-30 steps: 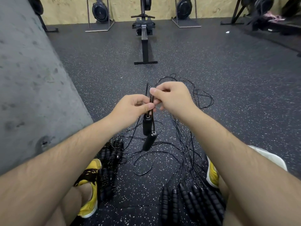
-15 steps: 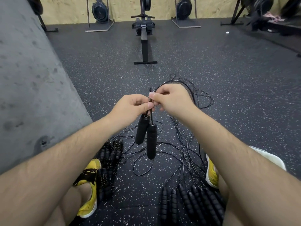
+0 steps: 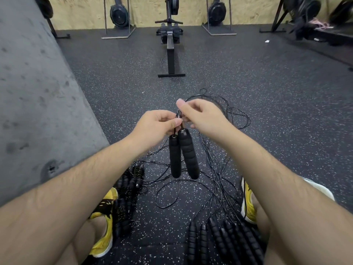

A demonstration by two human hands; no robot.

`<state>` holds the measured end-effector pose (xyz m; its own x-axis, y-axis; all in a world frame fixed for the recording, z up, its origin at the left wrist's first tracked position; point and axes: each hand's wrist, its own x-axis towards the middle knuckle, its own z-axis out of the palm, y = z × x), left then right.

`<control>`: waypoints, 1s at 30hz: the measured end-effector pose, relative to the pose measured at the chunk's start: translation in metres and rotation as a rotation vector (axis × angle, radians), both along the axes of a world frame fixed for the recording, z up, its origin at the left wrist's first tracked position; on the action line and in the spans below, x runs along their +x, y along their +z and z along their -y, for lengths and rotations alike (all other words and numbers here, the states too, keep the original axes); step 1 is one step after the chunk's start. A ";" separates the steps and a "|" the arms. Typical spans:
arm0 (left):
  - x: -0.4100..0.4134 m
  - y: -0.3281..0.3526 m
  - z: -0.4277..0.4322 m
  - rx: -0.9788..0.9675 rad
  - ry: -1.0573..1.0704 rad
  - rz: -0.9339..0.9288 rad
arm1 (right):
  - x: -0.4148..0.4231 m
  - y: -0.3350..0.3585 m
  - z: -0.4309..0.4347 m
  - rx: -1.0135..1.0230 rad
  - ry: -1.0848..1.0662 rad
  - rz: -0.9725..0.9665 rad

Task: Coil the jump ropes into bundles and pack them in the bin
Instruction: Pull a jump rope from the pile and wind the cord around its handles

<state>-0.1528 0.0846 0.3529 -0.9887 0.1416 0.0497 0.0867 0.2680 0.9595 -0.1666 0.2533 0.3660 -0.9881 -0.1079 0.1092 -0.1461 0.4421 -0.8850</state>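
Handles are what the coming move turns on. The two black foam grips hang side by side just under our left hand. Their long axes run almost straight down toward us, with the capped tops close together and the lower ends slightly splayed, clear of the floor. Our left fingers are curled and pinch the thin black cord right where it leaves the caps. Our right hand sits just beside it, to the right and a little farther off. It grips the same cord just above the left hand's pinch, though its raised fingertip is blurred.

Beyond the hands, cord lies on the floor in loose, tangled loops, far and to the right. We judge the right hand nearer that slack, so it would gather while the left anchors the handles. The handles look ribbed, soft and matte; the cord looks thin and springy.

Wound bundles lie near left beside a yellow shoe. A row of spare handles lines up near right. We see no bin.
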 end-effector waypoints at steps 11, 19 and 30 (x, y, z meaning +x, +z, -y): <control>-0.006 0.039 0.018 0.234 0.143 0.098 | 0.021 -0.016 0.003 0.080 0.317 0.146; 0.002 0.033 0.051 -0.898 -0.216 -0.722 | 0.014 0.001 -0.002 0.079 0.424 0.283; -0.002 0.014 0.030 -1.238 -0.260 -0.685 | 0.015 0.011 -0.002 0.387 0.390 0.208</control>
<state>-0.1545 0.0546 0.3671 -0.7605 0.6144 0.2100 0.6026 0.7883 -0.1241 -0.1511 0.2557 0.3771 -0.8638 -0.4614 -0.2023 -0.2038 0.6872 -0.6974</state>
